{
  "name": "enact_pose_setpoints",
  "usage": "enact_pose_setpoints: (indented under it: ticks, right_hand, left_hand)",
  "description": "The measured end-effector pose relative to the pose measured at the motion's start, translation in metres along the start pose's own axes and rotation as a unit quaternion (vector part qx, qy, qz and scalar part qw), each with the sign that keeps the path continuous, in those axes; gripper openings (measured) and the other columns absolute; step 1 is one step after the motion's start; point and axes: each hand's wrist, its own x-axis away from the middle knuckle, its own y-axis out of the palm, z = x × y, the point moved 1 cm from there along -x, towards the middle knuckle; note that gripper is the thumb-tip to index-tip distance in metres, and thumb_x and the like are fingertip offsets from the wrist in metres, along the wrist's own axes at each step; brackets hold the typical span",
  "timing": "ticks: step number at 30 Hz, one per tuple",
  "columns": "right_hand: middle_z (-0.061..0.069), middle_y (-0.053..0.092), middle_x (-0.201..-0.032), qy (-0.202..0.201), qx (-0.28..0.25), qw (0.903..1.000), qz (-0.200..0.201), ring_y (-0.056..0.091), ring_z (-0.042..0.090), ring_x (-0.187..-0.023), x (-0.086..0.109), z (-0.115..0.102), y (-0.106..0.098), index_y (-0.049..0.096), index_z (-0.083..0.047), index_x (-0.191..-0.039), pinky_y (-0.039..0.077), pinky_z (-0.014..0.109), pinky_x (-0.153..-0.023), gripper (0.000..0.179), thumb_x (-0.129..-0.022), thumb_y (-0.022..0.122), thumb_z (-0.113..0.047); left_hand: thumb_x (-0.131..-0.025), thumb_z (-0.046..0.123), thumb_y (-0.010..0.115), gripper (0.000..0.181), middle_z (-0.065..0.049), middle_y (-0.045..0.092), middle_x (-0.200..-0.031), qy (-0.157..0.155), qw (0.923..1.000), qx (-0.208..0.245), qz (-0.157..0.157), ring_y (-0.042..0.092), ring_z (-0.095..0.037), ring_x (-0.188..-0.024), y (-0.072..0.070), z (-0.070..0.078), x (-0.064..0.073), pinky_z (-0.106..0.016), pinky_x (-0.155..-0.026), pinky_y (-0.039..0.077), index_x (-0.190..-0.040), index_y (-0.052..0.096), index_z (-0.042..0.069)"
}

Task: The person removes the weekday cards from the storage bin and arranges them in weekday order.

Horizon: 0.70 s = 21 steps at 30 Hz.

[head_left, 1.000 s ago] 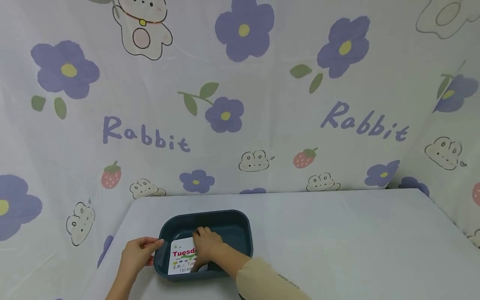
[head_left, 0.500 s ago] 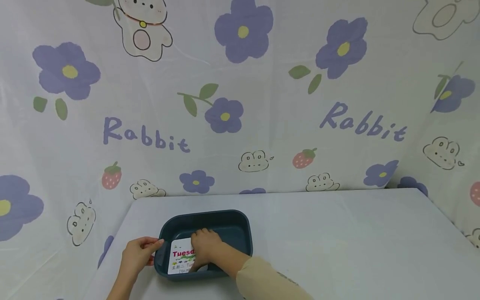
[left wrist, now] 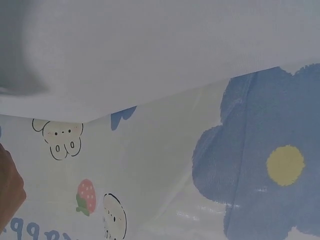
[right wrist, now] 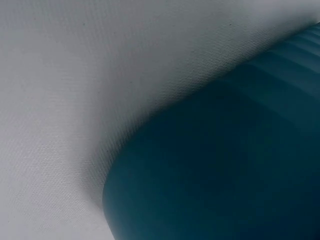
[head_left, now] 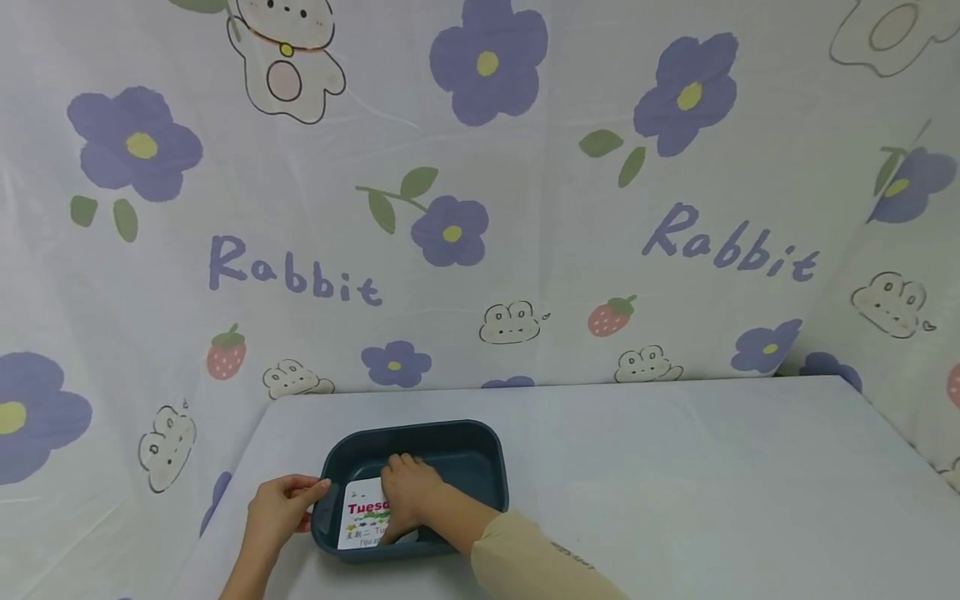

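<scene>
A dark teal plastic tray (head_left: 465,479) with high walls stands on the white table in the head view. In its left part lies a white card (head_left: 360,533) with "Tuesday" in red and Chinese print below. My left hand (head_left: 276,508) pinches the tray's left rim between thumb and fingers. My right hand (head_left: 411,492) reaches into the tray and grips the card across its right side, fingers at the far edge, thumb at the near edge. The hand covers the card's right part, and the fingertips are partly hidden. The right wrist view shows only the tray's outer wall (right wrist: 215,165).
The white table (head_left: 675,483) extends to the right of the tray. Behind it hangs a white cloth (head_left: 540,167) printed with purple flowers, rabbits and strawberries. In the left wrist view the table edge slopes above the patterned cloth (left wrist: 155,160).
My right hand has shifted slightly left over the card, covering a little more of the red print. The left hand stays at the rim, and the tray stays in place.
</scene>
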Motion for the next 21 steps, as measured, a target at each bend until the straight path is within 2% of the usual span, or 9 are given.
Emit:
enact_pose_setpoints:
  ticks: [6,14,21]
  right_hand:
    - [0.002,0.044,-0.116,0.007,-0.011,0.9999,0.001,0.042,0.014,-0.108,-0.0007,-0.0011,0.0034,0.05,-0.012,-0.122,0.041,0.027,-0.096,0.088,-0.058,0.071,-0.069]
    - [0.003,0.042,-0.117,0.011,-0.02,0.9996,0.015,0.041,0.013,-0.103,-0.0015,-0.0024,0.0072,0.051,-0.01,-0.122,0.046,0.023,-0.084,0.091,-0.056,0.071,-0.07]
    - [0.004,0.043,-0.116,0.006,-0.029,0.9992,0.026,0.041,0.014,-0.101,-0.0042,-0.0007,0.0078,0.053,-0.009,-0.119,0.047,0.023,-0.081,0.089,-0.056,0.072,-0.069]
  left_hand:
    - [-0.083,0.024,0.068,0.034,-0.003,0.062,-0.071,-0.001,1.0,-0.002,0.002,0.052,-0.013,-0.052,0.0012,-0.0011,0.0014,-0.026,-0.051,0.051,-0.101,0.063,-0.005]
    - [-0.083,0.024,0.067,0.034,-0.003,0.062,-0.07,-0.003,1.0,0.003,0.006,0.053,-0.012,-0.051,0.0018,0.0005,0.0032,-0.026,-0.05,0.051,-0.1,0.063,-0.005]
    - [-0.083,0.025,0.067,0.035,-0.003,0.062,-0.071,0.002,0.9999,0.005,0.009,0.053,-0.012,-0.051,0.0009,0.0016,0.0021,-0.025,-0.05,0.051,-0.101,0.064,-0.005]
